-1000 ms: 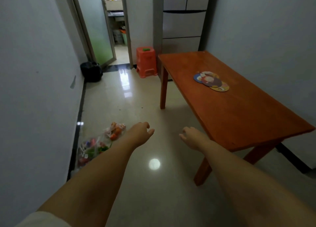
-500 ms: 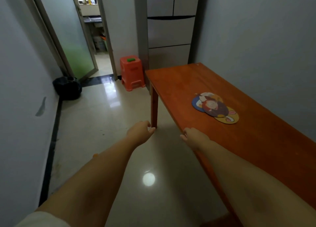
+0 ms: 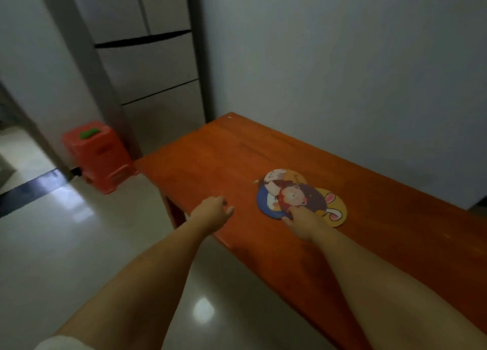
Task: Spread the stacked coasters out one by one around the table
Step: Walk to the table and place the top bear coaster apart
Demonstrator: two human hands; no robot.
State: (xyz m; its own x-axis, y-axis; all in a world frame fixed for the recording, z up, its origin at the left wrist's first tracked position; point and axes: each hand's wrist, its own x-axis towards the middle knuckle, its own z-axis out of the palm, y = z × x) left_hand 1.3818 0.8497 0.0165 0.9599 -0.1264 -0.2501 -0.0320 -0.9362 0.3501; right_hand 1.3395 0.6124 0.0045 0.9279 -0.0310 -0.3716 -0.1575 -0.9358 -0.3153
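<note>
Both hands out over the bench (image 3: 216, 152). Right hand (image 3: 305, 221) is at the near edge of the coasters (image 3: 300, 198), fingertips touching the top coaster (image 3: 303, 199) at its near rim; fingers curled down onto it, but can't tell if it's actually pinching the coaster or just pressing on it. Left hand (image 3: 213, 211) is empty, loosely half-curled, fingers slack, hovering just over the bench's near-left edge, apart from the pile.

Coasters: overlapping pile, fanned rather than squared up, lying flat roughly mid-bench, closer to the wall side than to the person. Top one is dark w/ a cartoon face. Under it a blue coaster (image 3: 263, 199) peeks out on the left, a yellow coaster (image 3: 334, 210) w/ a rabbit-like figure sticks out on the right, and a pale coaster (image 3: 276, 177) shows at the far side. Exact count unclear, pic is blurry.

Bench is reddish-orange wood, long side against the white wall (image 3: 342, 72). Red plastic stool (image 3: 97, 157) on the floor past the far-left corner, small green item (image 3: 89, 133) on its top. Grey fridge (image 3: 147, 67) behind the stool. Glossy tile floor (image 3: 79, 244) to the left.
</note>
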